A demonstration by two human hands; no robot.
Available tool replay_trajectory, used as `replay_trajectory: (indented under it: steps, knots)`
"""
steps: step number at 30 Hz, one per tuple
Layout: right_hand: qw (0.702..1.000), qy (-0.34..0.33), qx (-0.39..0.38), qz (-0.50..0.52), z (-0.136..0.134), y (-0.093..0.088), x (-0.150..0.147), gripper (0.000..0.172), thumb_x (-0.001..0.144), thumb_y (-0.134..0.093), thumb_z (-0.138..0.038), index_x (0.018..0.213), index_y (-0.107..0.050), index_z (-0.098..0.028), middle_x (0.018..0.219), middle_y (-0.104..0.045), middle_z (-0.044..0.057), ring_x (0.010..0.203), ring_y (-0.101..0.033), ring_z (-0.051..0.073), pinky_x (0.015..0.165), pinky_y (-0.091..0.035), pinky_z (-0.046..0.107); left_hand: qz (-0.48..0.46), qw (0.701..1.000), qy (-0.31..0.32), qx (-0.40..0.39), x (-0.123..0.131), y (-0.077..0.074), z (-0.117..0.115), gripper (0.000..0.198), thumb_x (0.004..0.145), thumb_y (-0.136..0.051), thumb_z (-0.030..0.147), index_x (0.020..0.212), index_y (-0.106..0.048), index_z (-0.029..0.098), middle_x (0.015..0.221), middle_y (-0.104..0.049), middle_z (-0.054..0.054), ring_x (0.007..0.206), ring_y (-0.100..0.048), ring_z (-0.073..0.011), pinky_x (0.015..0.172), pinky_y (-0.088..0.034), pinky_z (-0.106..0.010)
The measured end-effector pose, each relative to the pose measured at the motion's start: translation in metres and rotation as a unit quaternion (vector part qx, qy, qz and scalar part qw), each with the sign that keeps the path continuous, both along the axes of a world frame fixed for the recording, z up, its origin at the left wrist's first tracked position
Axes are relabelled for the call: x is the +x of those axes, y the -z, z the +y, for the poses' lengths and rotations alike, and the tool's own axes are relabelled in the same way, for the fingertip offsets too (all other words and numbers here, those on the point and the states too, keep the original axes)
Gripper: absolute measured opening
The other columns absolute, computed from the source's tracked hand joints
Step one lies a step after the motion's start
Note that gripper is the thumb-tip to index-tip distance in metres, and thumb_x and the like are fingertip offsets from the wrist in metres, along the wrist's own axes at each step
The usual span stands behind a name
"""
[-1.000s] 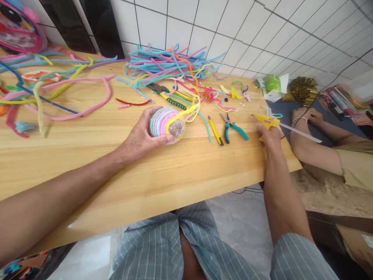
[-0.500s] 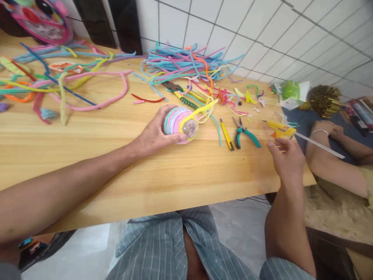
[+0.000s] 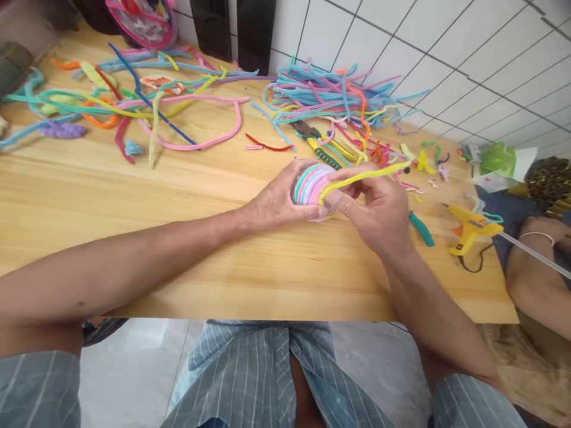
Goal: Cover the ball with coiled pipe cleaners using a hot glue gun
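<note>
My left hand [image 3: 285, 193] is wrapped round a rounded piece coiled with striped pastel pipe cleaners [image 3: 309, 185], held just above the table. My right hand [image 3: 381, 211] meets it from the other side, thumb and fingers closed on a yellow pipe cleaner [image 3: 388, 170] at the coil's edge. The yellow strand's free end sticks out to the right over my knuckles. My right hand hides the front of the piece. Beyond my right wrist shows a teal plier handle [image 3: 422, 229]. The yellow glue gun [image 3: 473, 227] rests farther right on the table.
A heap of blue and pink pipe cleaners [image 3: 321, 95] lies by the tiled wall. Pliers with yellow-green handles [image 3: 328, 157] sit before it. Loose coloured stems [image 3: 196, 145] spread across the left. Another person's arm [image 3: 537, 273] is at the right edge.
My right hand has left the glue gun, which now stands on the table, and has come left to the yellow pipe cleaner. The view has shifted left; the utility knife is now hidden.
</note>
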State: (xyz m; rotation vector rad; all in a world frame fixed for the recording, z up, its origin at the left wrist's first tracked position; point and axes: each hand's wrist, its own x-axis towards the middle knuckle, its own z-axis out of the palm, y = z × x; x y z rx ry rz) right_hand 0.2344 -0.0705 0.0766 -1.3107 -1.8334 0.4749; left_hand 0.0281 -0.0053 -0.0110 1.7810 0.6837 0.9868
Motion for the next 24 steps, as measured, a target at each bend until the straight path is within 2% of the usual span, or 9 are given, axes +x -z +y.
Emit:
replay_trajectory:
  steps: [2,4,7,11,18,24]
  knots:
    - [1.000,-0.007,0.010,0.005,0.000,0.002,-0.001,0.006,0.098,-0.085,-0.036,0.098,-0.083,-0.030,0.097,-0.081,0.002,0.081,-0.070,0.020,0.076,-0.059,0.039,-0.005,1.000,0.004,-0.003,0.001,-0.001,-0.001,0.104,0.077,-0.093,0.079,0.155,-0.052,0.023,0.157,-0.068,-0.016,0.144,-0.070,-0.0372,0.123,-0.060,-0.051]
    - [1.000,-0.004,0.016,0.019,0.000,0.005,0.001,0.010,0.099,-0.085,-0.036,0.092,-0.081,-0.030,0.093,-0.081,0.001,0.081,-0.071,0.020,0.076,-0.059,0.039,-0.015,1.000,0.014,-0.009,0.002,-0.002,-0.001,0.100,0.079,-0.092,0.078,0.153,-0.053,0.023,0.154,-0.069,-0.015,0.142,-0.071,-0.0367,0.121,-0.062,-0.051]
    - [0.998,0.016,0.003,0.053,0.001,0.014,0.005,0.010,0.099,-0.086,-0.036,0.093,-0.081,-0.029,0.092,-0.080,0.000,0.077,-0.071,0.019,0.074,-0.060,0.038,-0.028,0.999,0.023,-0.011,0.004,-0.002,-0.001,0.098,0.080,-0.090,0.079,0.153,-0.055,0.024,0.153,-0.069,-0.015,0.140,-0.072,-0.0372,0.119,-0.062,-0.052]
    - [0.997,0.026,-0.008,0.070,0.003,0.023,0.008,0.011,0.098,-0.087,-0.038,0.095,-0.081,-0.029,0.091,-0.079,0.000,0.075,-0.072,0.018,0.071,-0.062,0.037,-0.018,1.000,0.012,0.004,0.004,0.000,-0.001,0.099,0.081,-0.090,0.078,0.155,-0.055,0.023,0.156,-0.067,-0.016,0.145,-0.068,-0.0388,0.125,-0.058,-0.055]
    - [0.998,0.029,0.005,0.063,0.003,0.025,0.006,0.013,0.098,-0.088,-0.039,0.095,-0.081,-0.029,0.092,-0.079,0.000,0.074,-0.072,0.017,0.069,-0.062,0.035,-0.010,1.000,0.019,0.010,0.002,-0.003,-0.002,0.098,0.083,-0.090,0.074,0.157,-0.053,0.021,0.161,-0.063,-0.018,0.151,-0.064,-0.0394,0.131,-0.053,-0.056]
    - [0.998,0.030,0.036,0.044,0.004,0.026,0.004,0.011,0.098,-0.086,-0.036,0.092,-0.081,-0.029,0.091,-0.080,0.001,0.077,-0.071,0.018,0.068,-0.059,0.035,-0.004,1.000,0.027,0.002,-0.001,-0.007,-0.002,0.097,0.085,-0.083,0.082,0.155,-0.053,0.023,0.160,-0.064,-0.018,0.150,-0.064,-0.0406,0.130,-0.052,-0.058]
